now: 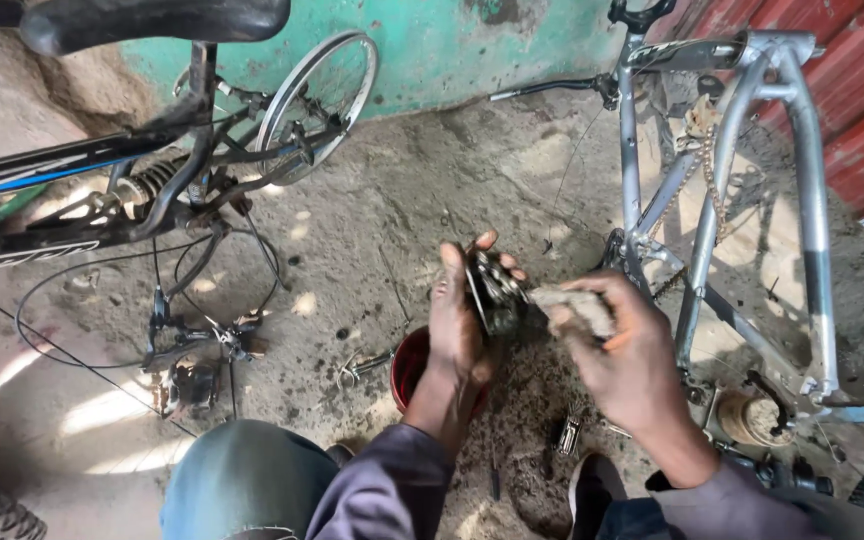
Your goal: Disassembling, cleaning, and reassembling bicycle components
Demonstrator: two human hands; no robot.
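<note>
Head view, looking down at floor (472, 170) of bare concrete w/ dirt.

Left hand (457, 325): fingers closed round a dark greasy gear part (495, 292), held upright at centre frame, above a red cup (410, 368) on the floor. Fingertips curl over top edge of part.

Right hand (620, 350): fingers closed on a grey rag (572, 308), pressed against rt side of the part; rag and part touching.

Silver frame (722, 190): stands at rt, just beside rt hand, chain (704, 165) hanging loose down its tubes; handlebar at top.

Black bike (72, 190): at left, well apart from hands, w/ saddle at top edge, coil spring amid frame, bare rim (317, 100) leaning toward green wall (452, 40).

Cables and small brake parts (197, 345): strewn on floor below black bike. Small metal bits near red cup and betw. the knees.

Tan round part (747, 418): on floor by foot of silver frame. Tyre edges at both lower corners.

Lower frame: knee in blue-green trousers, purple-grey sleeves, shoe tip. Red corrugated sheet at upper rt.
</note>
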